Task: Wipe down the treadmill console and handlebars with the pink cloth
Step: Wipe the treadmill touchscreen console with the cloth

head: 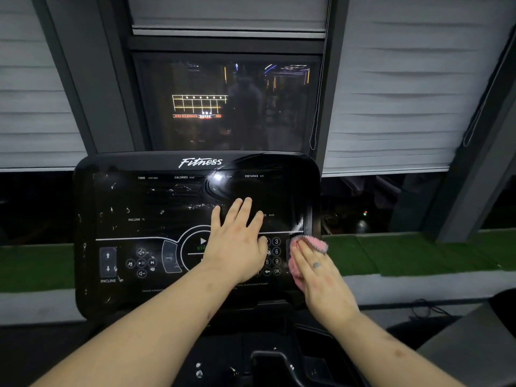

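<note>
The black glossy treadmill console (156, 202) fills the middle of the view, with white smears and specks across its left half. My left hand (237, 241) lies flat on the console's centre, fingers spread, holding nothing. My right hand (321, 277) presses the pink cloth (315, 243) against the console's lower right edge, beside the number keypad (276, 256). The cloth shows above and left of my fingers; the rest is under my palm. No handlebars are plainly visible.
A dark window (223, 107) with reflections rises behind the console, flanked by grey blinds (391, 93). A green ledge (405, 252) runs behind at console height. Below the console lies a dark tray area (265, 358) with small white specks.
</note>
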{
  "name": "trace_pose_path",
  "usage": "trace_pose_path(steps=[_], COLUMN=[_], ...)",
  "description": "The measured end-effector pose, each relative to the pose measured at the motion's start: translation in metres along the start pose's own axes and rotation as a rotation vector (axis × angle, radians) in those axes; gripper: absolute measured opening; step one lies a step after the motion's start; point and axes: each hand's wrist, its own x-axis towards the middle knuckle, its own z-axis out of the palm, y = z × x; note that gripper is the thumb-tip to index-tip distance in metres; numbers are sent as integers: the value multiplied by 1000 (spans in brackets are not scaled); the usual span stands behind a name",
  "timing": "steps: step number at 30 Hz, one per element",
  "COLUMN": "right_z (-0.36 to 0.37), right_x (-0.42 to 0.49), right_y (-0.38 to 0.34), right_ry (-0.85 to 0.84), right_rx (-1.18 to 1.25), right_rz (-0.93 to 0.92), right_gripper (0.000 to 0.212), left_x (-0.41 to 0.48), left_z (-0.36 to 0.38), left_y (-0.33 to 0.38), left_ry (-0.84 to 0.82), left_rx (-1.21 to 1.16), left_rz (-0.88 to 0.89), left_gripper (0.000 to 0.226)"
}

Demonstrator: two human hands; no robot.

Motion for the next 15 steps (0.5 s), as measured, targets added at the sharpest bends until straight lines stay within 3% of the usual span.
trace_pose_path(steps=[4,8,15], right_z=[14,26,14], right_x=[-41,-66,-75], right_y=[-4,1,-3], right_ry=[-53,-131,-116], right_rx=[10,23,24], right_rz=[-7,-9,-75], right_gripper=[74,96,80], left_x=[0,0,0], left_z=[1,0,-3], left_y=[-1,-2,-3], left_ry=[-4,-6,-15], left_rx=[4,4,-16], left_rz=[-1,6,4], left_gripper=[62,61,61])
